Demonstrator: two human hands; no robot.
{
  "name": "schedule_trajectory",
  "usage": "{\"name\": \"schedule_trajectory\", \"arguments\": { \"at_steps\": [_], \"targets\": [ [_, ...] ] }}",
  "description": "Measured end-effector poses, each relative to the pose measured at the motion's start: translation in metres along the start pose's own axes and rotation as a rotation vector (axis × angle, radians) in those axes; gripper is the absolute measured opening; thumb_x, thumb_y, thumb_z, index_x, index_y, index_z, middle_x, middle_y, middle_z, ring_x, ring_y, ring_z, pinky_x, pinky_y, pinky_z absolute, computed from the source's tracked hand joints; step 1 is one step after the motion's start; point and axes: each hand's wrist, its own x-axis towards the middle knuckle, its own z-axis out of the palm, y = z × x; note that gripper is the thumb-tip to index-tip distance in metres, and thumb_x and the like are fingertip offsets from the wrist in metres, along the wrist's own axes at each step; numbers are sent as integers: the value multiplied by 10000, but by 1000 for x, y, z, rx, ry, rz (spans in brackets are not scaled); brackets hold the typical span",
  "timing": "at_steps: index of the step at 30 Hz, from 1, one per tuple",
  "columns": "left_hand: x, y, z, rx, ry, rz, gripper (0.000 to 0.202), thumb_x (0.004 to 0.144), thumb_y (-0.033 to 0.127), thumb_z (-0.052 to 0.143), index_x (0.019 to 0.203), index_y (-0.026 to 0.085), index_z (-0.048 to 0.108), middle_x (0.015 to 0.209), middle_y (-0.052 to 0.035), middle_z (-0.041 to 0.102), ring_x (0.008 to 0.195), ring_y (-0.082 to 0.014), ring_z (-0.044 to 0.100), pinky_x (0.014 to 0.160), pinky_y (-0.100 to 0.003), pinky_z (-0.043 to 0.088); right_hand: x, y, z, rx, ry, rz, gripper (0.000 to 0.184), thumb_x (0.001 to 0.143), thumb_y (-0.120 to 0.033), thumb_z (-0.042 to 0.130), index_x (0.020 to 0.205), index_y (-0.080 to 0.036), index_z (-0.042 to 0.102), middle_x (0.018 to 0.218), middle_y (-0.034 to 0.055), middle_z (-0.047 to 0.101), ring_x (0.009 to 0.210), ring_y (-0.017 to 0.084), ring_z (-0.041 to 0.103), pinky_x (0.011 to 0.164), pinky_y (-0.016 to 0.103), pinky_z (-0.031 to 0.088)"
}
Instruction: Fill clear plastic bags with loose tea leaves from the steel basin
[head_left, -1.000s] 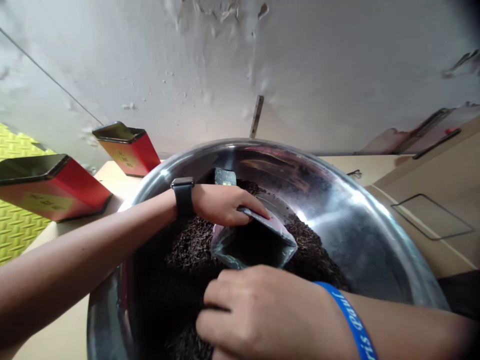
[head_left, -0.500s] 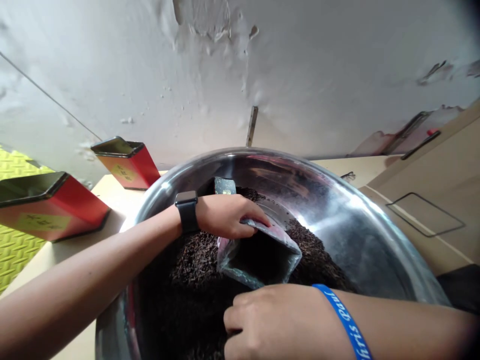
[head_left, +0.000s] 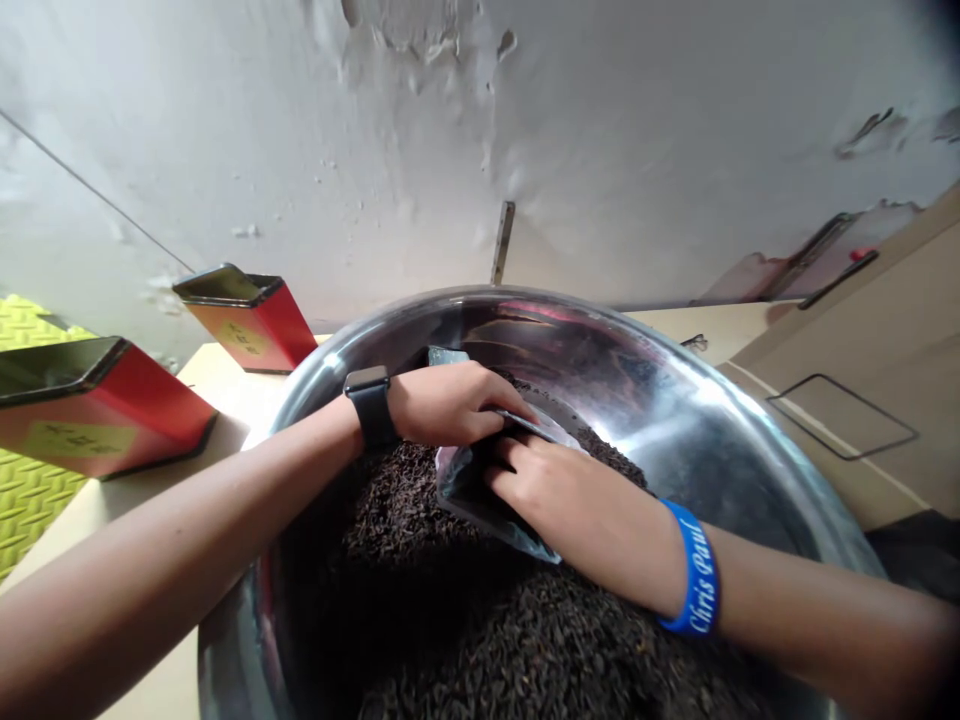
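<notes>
A wide steel basin (head_left: 675, 430) holds dark loose tea leaves (head_left: 540, 650). A silvery foil bag (head_left: 465, 480) stands tilted among the leaves, its mouth toward me. My left hand (head_left: 457, 400), with a black watch on the wrist, is closed on the bag's far rim. My right hand (head_left: 562, 490), wearing a blue wristband, reaches into the bag's mouth with fingers curled. The bag hides its fingertips and anything in them. Behind my left hand, the end of a dark, flat piece (head_left: 448, 355) shows inside the basin.
Two open red tins with yellow labels, a nearer tin (head_left: 120, 420) and a farther tin (head_left: 255, 320), stand left of the basin on a pale table (head_left: 165, 520). A peeling wall (head_left: 420, 170) rises behind. At the right is a cardboard box (head_left: 885, 380).
My right hand has moved up and forward from over the leaves at the front into the bag's mouth. My left hand keeps its hold on the rim.
</notes>
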Motion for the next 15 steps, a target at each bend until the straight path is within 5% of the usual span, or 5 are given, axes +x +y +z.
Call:
{"name": "schedule_trajectory", "arguments": {
  "at_steps": [5,10,15],
  "targets": [
    [-1,1,-1,-34,21,-10,369,819,87,438,1129,200,603,1097,-27,636,984,-142,576,878,-260,427,0,-14,3,99,103,-216,183,883,-183,406,892,-151,586,862,63,582,788,171,508,704,312,410],
    [-2,0,0,-51,34,-5,353,817,103,457,1118,204,609,1077,-28,643,957,-152,584,864,-268,432,-5,-30,6,335,-87,-505,296,899,-378,409,1024,-162,567,981,43,585,881,155,506,750,261,401],
    [-1,1,-1,-46,33,0,359,807,86,451,1112,188,611,1089,-36,637,973,-149,578,867,-267,429,-7,-30,6,287,-228,-565,328,840,-335,534,1098,-132,549,1041,59,573,940,179,495,805,263,385]
  ]
}}
